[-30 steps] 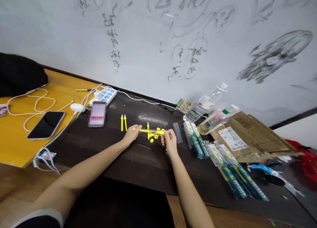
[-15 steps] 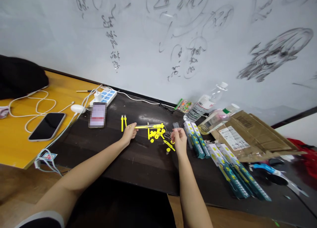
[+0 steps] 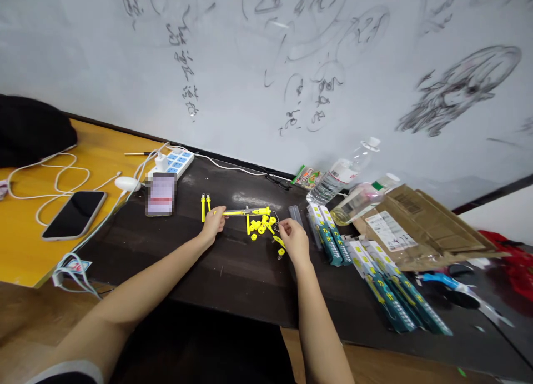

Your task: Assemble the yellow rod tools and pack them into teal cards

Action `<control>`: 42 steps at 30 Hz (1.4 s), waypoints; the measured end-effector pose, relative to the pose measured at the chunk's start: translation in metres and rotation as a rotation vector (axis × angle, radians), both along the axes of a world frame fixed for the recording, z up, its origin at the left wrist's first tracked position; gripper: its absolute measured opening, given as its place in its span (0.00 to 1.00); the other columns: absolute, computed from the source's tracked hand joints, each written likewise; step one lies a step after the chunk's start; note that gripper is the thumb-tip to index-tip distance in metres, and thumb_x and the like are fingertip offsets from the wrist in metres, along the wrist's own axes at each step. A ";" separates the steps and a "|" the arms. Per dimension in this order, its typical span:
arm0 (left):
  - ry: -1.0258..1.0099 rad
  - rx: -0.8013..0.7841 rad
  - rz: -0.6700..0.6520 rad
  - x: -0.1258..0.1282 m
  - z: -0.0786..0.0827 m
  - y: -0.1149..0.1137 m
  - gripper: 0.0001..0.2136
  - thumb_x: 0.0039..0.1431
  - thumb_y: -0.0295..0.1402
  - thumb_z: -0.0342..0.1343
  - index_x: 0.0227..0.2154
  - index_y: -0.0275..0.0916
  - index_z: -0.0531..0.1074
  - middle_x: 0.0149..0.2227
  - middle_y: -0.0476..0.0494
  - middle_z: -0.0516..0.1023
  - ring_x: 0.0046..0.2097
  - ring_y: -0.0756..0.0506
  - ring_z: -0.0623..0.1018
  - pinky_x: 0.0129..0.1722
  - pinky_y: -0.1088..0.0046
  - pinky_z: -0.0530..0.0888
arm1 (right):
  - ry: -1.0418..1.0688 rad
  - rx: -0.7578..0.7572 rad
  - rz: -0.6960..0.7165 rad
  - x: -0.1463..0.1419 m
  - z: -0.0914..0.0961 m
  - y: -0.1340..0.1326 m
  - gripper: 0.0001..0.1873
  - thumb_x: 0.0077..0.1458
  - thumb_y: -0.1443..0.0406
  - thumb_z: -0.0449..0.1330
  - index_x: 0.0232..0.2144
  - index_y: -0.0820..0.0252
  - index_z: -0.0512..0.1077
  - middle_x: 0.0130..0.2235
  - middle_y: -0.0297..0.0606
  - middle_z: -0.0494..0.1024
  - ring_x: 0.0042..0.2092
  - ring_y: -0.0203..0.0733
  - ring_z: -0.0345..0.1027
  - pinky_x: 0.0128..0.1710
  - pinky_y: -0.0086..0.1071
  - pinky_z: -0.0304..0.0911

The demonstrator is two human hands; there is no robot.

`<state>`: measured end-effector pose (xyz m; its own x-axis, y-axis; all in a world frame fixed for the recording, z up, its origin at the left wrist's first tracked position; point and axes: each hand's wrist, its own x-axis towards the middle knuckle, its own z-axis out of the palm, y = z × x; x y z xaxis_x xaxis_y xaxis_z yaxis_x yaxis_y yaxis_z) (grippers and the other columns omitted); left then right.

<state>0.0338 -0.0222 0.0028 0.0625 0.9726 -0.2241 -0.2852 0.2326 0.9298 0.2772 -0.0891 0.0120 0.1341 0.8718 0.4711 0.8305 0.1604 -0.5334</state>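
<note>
My left hand [image 3: 214,223] pinches the left end of a long yellow stick [image 3: 244,212] held just above the dark table [image 3: 233,273]. My right hand [image 3: 293,238] is curled, its fingertips pinching a small thing among the thin metal springs [image 3: 275,223] by the pile of small yellow parts [image 3: 259,227]. What the right fingers hold is too small to name. A short yellow piece [image 3: 278,242] lies just left of the right hand. Two yellow pins [image 3: 205,204] lie side by side beyond the left hand.
Green-and-yellow packets [image 3: 375,273] are lined up to the right, beside two plastic bottles [image 3: 345,175] and a flattened cardboard box [image 3: 420,228]. A phone [image 3: 75,214], white cables and a power strip [image 3: 175,163] lie to the left on the orange desk [image 3: 25,250]. A scribbled whiteboard [image 3: 266,67] stands behind.
My right hand let go of the yellow stick's right end, swung right toward the packets, then came back left to the springs. My left hand kept hold of the stick.
</note>
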 end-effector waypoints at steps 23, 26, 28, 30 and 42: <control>0.035 0.064 -0.031 0.002 -0.003 -0.001 0.12 0.51 0.40 0.50 0.20 0.38 0.59 0.12 0.61 0.48 0.12 0.58 0.48 0.13 0.82 0.44 | 0.866 0.020 0.204 -0.020 0.008 0.002 0.14 0.48 0.55 0.62 0.34 0.58 0.69 0.25 0.29 0.69 0.22 0.31 0.57 0.22 0.27 0.54; 0.044 0.073 -0.037 0.002 -0.003 -0.002 0.11 0.50 0.39 0.51 0.20 0.38 0.59 0.12 0.61 0.49 0.12 0.58 0.48 0.12 0.82 0.43 | 0.890 0.015 0.211 -0.023 0.011 0.002 0.14 0.45 0.56 0.64 0.33 0.58 0.70 0.25 0.30 0.69 0.22 0.31 0.58 0.21 0.26 0.54; 0.046 0.075 -0.035 0.003 -0.003 -0.002 0.11 0.50 0.39 0.51 0.21 0.38 0.60 0.12 0.61 0.49 0.12 0.58 0.49 0.12 0.82 0.43 | 0.875 0.012 0.211 -0.025 0.012 0.001 0.14 0.45 0.57 0.64 0.32 0.59 0.71 0.25 0.31 0.70 0.23 0.31 0.59 0.21 0.26 0.55; 0.048 0.075 -0.031 0.004 -0.003 -0.002 0.10 0.50 0.39 0.51 0.21 0.38 0.60 0.12 0.61 0.49 0.12 0.58 0.49 0.12 0.82 0.43 | 0.865 0.016 0.208 -0.026 0.013 0.001 0.14 0.45 0.57 0.64 0.32 0.59 0.71 0.25 0.31 0.70 0.24 0.32 0.60 0.22 0.27 0.57; 0.057 0.063 -0.041 0.005 0.000 -0.004 0.10 0.51 0.38 0.49 0.21 0.39 0.58 0.11 0.61 0.49 0.12 0.58 0.49 0.12 0.82 0.43 | 0.809 -0.024 0.213 -0.025 0.008 0.003 0.14 0.45 0.56 0.63 0.33 0.59 0.70 0.26 0.34 0.72 0.26 0.35 0.63 0.23 0.28 0.58</control>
